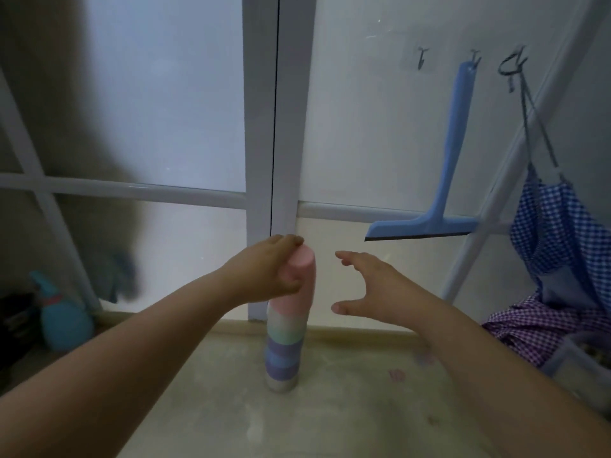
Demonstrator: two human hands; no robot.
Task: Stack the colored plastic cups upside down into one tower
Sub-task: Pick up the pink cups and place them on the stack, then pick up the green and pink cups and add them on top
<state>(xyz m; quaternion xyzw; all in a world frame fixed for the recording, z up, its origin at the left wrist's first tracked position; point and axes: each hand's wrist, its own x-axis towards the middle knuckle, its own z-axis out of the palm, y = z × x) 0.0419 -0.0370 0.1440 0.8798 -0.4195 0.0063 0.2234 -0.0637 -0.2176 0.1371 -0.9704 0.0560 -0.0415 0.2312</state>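
Left hand grips pink cup atop tower; right hand spread wide, w/ nothing in it, beside.

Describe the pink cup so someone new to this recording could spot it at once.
Find the white door frame at centre; at its foot a tower of upside-down cups stands on the floor. The pink cup is its topmost piece, gripped by the left hand. It alone is pink; those below are white, green, purple and blue.
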